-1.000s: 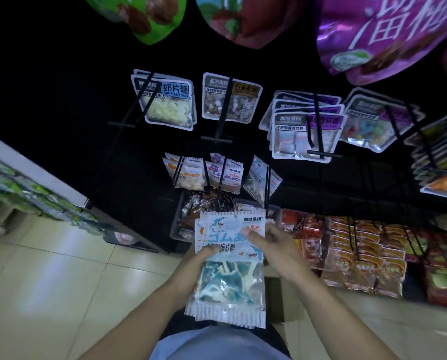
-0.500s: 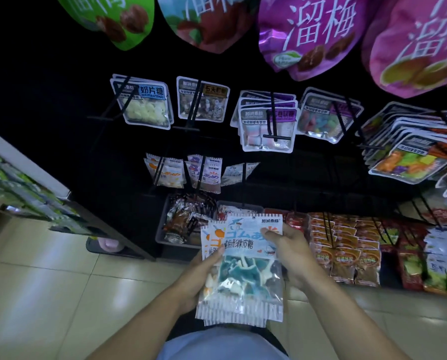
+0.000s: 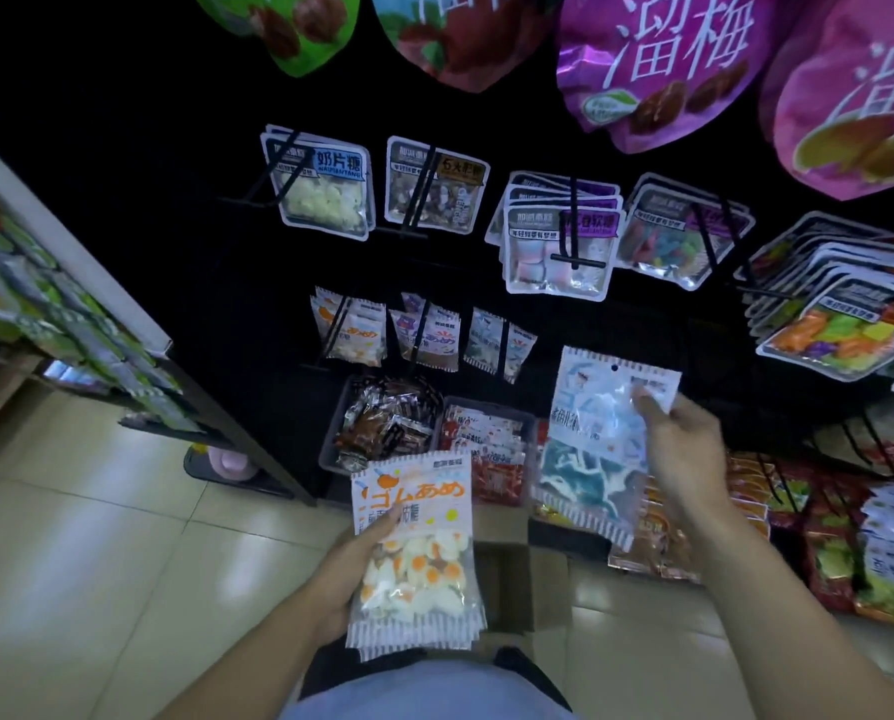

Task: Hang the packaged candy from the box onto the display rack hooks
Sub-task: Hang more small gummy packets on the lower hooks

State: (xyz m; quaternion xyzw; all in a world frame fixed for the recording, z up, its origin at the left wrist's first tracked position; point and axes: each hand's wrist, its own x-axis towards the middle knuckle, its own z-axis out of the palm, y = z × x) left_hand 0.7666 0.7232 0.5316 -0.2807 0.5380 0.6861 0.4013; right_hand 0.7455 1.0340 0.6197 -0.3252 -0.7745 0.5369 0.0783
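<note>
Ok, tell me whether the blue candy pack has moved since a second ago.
Yes. The blue candy pack went up and right, off the egg candy pack, toward the rack hooks.

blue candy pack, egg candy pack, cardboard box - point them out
blue candy pack [image 3: 590,470], head view, lower clear window.
egg candy pack [image 3: 413,569], head view, clear window.
cardboard box [image 3: 507,584], head view, inner flap.

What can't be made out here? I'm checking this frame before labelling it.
- Box, head view: mostly hidden behind the egg candy packet.
- Blue candy packet: print motion-blurred.
- Left hand: fingers hidden behind its packet.
- Right hand: target hook unclear.
</note>
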